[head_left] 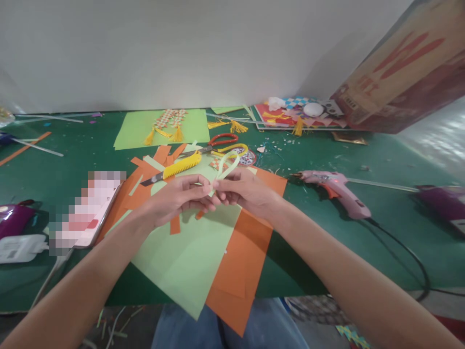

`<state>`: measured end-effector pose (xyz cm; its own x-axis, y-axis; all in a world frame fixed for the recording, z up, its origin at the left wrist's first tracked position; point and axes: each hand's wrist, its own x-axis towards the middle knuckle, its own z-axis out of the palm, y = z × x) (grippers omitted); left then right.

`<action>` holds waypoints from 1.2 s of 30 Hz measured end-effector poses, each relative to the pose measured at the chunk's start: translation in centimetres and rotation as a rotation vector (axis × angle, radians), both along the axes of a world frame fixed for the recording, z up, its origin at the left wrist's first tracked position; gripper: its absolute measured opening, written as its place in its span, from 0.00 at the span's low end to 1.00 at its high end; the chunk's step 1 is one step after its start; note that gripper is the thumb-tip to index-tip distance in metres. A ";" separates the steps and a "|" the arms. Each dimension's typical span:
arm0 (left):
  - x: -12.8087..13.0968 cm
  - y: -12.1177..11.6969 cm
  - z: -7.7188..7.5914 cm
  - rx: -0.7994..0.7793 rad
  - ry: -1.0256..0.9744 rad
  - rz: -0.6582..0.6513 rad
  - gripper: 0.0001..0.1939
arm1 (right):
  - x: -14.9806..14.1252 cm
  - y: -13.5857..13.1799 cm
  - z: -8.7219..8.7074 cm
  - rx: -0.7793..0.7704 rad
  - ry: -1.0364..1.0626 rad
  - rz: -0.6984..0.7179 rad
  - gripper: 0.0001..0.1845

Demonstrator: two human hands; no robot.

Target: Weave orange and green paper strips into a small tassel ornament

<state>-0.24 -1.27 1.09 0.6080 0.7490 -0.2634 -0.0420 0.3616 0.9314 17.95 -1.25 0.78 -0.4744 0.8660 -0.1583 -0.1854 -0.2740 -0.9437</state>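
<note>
My left hand point(181, 196) and my right hand point(243, 190) meet above the sheets, both pinching a thin light green paper strip point(227, 167) bent into a loop that stands up between them. Under the hands lie a light green paper sheet point(189, 252) and an orange paper sheet point(243, 271), with several orange strips point(152, 169) scattered at the left. A yellow-handled utility knife point(174, 168) lies just beyond my left hand.
Red and yellow handled scissors point(225, 143) lie behind the hands. A pink glue gun point(336, 186) with a black cord lies to the right. A phone point(87, 208) sits at the left, woven paper pieces with tassels point(167, 123) further back, a cardboard box point(403, 72) at far right.
</note>
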 end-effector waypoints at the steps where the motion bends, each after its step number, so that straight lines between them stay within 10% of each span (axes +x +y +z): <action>1: 0.0 0.0 0.0 -0.001 0.002 0.002 0.09 | 0.0 0.0 0.0 -0.014 0.006 -0.005 0.15; 36: 0.5 -0.2 0.0 0.225 0.223 0.021 0.10 | -0.2 -0.1 -0.8 0.139 -0.173 -0.168 0.22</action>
<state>0.22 -1.43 1.14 0.5380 0.8152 -0.2144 0.1668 0.1463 0.9751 17.73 -1.30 0.00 -0.2989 0.9492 -0.0985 -0.0500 -0.1186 -0.9917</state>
